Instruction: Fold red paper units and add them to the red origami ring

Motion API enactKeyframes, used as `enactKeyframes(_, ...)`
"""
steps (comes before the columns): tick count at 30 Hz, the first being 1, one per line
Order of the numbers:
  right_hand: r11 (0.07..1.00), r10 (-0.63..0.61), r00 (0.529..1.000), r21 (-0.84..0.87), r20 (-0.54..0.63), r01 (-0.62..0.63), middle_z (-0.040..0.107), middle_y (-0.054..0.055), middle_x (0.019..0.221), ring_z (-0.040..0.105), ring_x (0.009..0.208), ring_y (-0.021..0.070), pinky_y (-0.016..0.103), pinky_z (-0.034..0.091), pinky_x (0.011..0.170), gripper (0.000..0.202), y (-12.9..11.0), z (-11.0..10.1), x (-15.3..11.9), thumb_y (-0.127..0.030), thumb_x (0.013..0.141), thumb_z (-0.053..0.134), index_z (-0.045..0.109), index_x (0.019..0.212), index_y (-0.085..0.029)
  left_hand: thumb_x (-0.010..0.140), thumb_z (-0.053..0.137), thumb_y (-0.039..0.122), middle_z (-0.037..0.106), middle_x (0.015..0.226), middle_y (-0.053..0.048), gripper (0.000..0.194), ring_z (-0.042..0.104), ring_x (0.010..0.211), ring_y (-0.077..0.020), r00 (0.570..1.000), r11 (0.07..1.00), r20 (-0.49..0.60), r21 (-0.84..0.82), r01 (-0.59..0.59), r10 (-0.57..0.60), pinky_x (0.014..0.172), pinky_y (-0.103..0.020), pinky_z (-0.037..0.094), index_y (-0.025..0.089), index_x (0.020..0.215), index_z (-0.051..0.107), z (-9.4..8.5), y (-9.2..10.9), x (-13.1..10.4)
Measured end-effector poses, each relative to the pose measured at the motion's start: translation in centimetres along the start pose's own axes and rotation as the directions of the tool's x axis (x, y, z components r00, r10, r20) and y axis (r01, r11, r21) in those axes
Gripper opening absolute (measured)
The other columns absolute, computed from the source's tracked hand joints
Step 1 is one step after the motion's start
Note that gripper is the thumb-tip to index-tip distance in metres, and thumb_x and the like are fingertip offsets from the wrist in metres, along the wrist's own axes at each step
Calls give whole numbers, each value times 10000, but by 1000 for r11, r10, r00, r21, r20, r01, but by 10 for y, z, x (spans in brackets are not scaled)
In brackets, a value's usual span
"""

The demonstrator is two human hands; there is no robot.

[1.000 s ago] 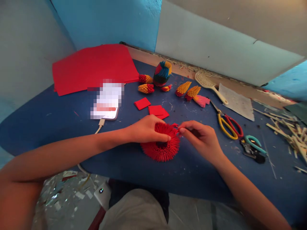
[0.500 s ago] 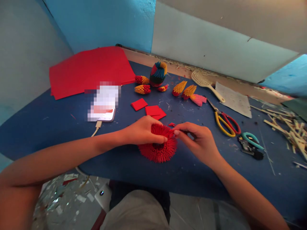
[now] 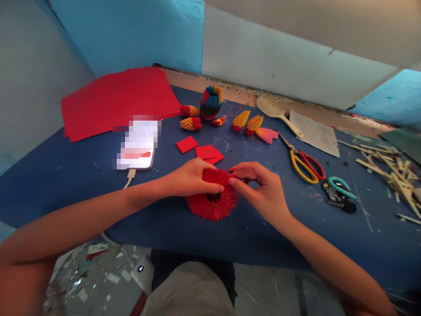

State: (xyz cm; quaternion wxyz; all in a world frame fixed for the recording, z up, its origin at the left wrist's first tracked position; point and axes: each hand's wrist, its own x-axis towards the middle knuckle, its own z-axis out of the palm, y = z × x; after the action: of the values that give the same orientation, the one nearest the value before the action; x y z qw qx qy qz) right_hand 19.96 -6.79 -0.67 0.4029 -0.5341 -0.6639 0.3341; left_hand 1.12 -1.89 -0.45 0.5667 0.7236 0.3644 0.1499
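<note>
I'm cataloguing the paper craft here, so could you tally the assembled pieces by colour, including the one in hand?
Red ring: 1
Yellow-and-red pieces: 5
Mostly pink piece: 1
Multicoloured rounded piece: 1
Total: 8

Both arms bare, L arm (image 3: 82, 219) to upper arm at frame edge, R arm (image 3: 324, 250) to approx. elbow. L hand (image 3: 192, 179) and R hand (image 3: 263, 186) also bare, slim fingers, R thumbnail pale. Top (image 3: 192, 289): plain grey-beige, soft matte cloth, rounded outline at btm ctr, seen only in pt. Trousers (image 3: 162, 262): v. dark, nr black, showing both sides of top; details lost in shadow, exact colour unclear.
</note>
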Motion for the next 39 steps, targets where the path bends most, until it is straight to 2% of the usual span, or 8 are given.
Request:
enactKeyframes(13,972,-113,993,-207,-20,107,709,-13,745,659,643,127,241,514,632,196,-1,3,-4,-239,759,649,575,938,-212,710,629,274,580,615,11,190,515,566,-91,1000,999,-23,-40,-12,11,523,-188,366,89,754,635,3,0,-1)
enactKeyframes(20,957,-231,972,-188,-47,219,689,-9,802,659,699,116,226,508,655,167,0,4,-2,-207,744,667,570,880,-203,705,633,263,585,607,16,174,524,556,-89,999,999,-49,-48,-19,17,508,-179,372,91,731,632,3,5,-3)
enactKeyframes(25,986,-160,983,70,86,155,685,-3,768,656,705,120,234,512,651,163,-1,-13,11,-273,785,626,571,921,-203,692,665,300,634,639,0,200,564,574,-96,998,997,-64,-72,-12,7,526,-179,407,105,726,641,1,14,-6)
enactKeyframes(27,986,-104,992,135,73,94,684,2,744,656,683,122,246,511,635,178,4,-24,19,-304,835,553,558,981,-202,700,663,347,664,673,-23,249,592,596,-110,1000,994,-17,-109,18,-20,560,-196,440,106,764,657,0,14,-8)
enactKeyframes(30,995,-85,996,-58,-37,83,655,8,718,620,629,119,232,470,557,166,17,-36,30,-307,791,610,604,903,-185,707,658,360,672,684,-40,264,607,617,-122,999,994,41,-106,34,-30,583,-208,454,101,757,665,-3,13,-9)
enactKeyframes(33,946,-114,981,-283,157,156,650,35,807,601,676,133,228,439,530,210,30,-38,36,-306,743,669,640,910,-183,702,661,333,657,673,-37,241,596,612,-120,1000,998,12,-58,17,-16,575,-207,440,93,727,661,-4,11,-9)
enactKeyframes(35,918,-115,948,-334,297,216,643,45,853,597,701,135,234,450,557,220,37,-35,37,-306,760,656,647,949,-191,702,658,319,649,663,-30,227,588,604,-116,1000,999,-12,-41,14,-14,564,-205,427,92,722,659,-4,10,-8)
enactKeyframes(39,888,-153,907,-349,392,301,639,49,861,596,709,130,253,472,639,129,48,-29,39,-245,831,571,668,904,-202,720,644,331,666,699,-40,242,598,627,-119,1000,998,-9,-55,25,-25,574,-204,430,93,763,667,-3,9,-6)
